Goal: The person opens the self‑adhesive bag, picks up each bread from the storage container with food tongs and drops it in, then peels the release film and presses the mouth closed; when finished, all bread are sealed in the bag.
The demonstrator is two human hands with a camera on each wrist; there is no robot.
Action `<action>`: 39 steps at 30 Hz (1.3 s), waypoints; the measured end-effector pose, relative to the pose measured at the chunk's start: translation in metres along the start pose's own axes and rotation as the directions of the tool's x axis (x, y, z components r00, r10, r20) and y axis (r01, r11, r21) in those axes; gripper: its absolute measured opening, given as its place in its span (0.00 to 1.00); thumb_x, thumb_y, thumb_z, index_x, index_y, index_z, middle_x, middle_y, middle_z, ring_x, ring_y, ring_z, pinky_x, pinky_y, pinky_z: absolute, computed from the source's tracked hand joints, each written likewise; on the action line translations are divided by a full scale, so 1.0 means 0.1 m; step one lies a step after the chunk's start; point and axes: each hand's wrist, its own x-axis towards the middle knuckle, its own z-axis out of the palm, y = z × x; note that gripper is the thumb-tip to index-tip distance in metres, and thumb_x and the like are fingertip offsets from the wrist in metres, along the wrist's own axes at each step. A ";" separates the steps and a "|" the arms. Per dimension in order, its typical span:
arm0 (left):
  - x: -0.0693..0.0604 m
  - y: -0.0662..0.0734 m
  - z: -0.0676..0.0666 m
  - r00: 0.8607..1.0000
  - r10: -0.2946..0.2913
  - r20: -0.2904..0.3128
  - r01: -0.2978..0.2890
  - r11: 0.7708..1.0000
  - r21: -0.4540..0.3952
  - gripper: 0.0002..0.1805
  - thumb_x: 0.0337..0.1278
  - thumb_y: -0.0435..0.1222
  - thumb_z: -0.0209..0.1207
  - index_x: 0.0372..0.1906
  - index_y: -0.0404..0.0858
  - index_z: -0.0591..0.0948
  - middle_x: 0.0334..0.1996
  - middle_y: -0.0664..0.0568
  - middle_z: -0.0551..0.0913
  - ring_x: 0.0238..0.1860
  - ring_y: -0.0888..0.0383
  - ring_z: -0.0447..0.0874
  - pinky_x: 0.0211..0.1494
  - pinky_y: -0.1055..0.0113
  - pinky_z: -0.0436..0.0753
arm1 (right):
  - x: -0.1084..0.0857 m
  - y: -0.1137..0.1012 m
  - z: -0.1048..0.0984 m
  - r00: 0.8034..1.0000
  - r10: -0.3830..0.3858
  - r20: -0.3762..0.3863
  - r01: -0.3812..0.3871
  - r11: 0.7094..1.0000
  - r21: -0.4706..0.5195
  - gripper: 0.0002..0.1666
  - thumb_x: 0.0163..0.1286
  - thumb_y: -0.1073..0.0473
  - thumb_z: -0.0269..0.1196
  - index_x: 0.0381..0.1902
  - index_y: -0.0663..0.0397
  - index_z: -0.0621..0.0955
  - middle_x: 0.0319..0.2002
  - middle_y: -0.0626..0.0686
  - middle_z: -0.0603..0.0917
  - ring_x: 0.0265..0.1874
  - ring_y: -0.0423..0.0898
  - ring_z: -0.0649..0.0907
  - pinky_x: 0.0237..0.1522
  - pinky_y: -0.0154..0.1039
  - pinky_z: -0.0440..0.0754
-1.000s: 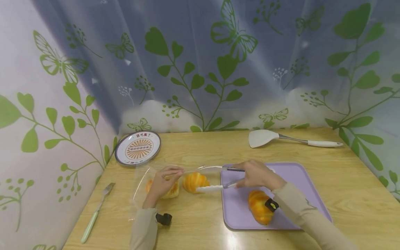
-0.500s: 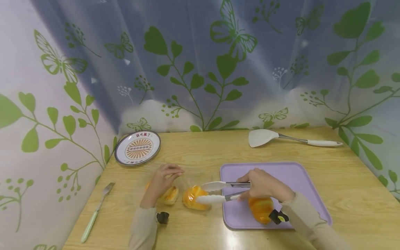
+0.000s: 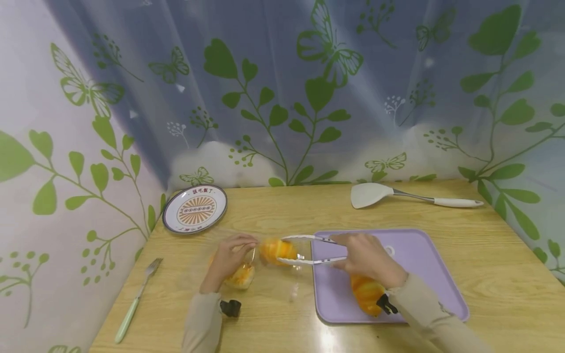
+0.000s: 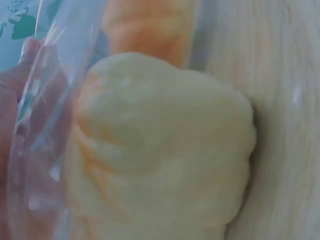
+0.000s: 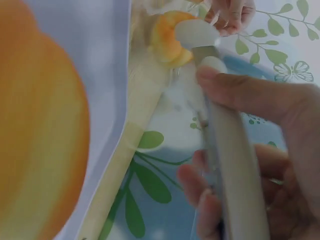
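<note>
A person's left hand (image 3: 230,259), at lower centre-left of the frame, pinches the edge of a clear plastic bag (image 4: 70,40) between thumb and fingertips, while the right hand (image 3: 367,256), to the right of centre, grips a pair of white-tipped tongs (image 3: 300,262), its thumb along one arm. Between them lies a golden bread roll (image 3: 275,250), its long axis running roughly left to right, in line with the tongs. The roll sits just beside the left fingertips and well apart from the right hand, which spans the gap with the tongs' parted arms, one along the roll's upper side, the other across its lower side; whether both tips press on the crust cannot be told. Film shows around the roll, which appears to lie inside the bag. A paler bun (image 3: 240,278) lies partly hidden under the left hand. Below the right hand, a second golden roll (image 3: 365,296) rests on a lilac tray (image 3: 417,245). Farther out on the wooden surface (image 3: 282,211) are a fork (image 3: 138,299) at lower left, a patterned plate (image 3: 195,210) at the upper left, and a white spatula (image 3: 370,195) at upper right, before a leaf-and-butterfly curtain (image 3: 273,59).
</note>
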 end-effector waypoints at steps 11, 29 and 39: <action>-0.01 0.01 0.08 0.985 -0.175 0.004 0.175 0.984 0.016 0.06 0.55 0.26 0.63 0.38 0.32 0.88 0.40 0.43 0.88 0.45 0.49 0.85 0.54 0.64 0.84 | 0.02 0.01 0.01 0.991 0.080 0.102 -0.083 0.996 0.025 0.39 0.46 0.51 0.78 0.56 0.60 0.81 0.37 0.58 0.89 0.13 0.38 0.67 0.16 0.31 0.67; 0.05 0.15 0.22 0.982 -0.152 -0.109 0.144 0.987 -0.077 0.05 0.53 0.20 0.62 0.34 0.25 0.86 0.38 0.36 0.86 0.44 0.53 0.84 0.52 0.80 0.79 | 0.17 -0.15 0.22 0.985 -0.124 -0.118 0.117 0.991 -0.067 0.35 0.43 0.52 0.80 0.51 0.59 0.84 0.45 0.57 0.89 0.33 0.53 0.89 0.26 0.43 0.85; 0.06 0.21 0.21 0.973 -0.208 -0.104 0.197 0.975 -0.105 0.05 0.55 0.22 0.62 0.35 0.27 0.87 0.40 0.37 0.86 0.46 0.62 0.81 0.55 0.80 0.77 | 0.31 -0.23 0.29 0.995 -0.097 -0.030 0.094 0.992 -0.083 0.37 0.45 0.52 0.79 0.54 0.60 0.82 0.48 0.60 0.87 0.31 0.52 0.88 0.27 0.39 0.85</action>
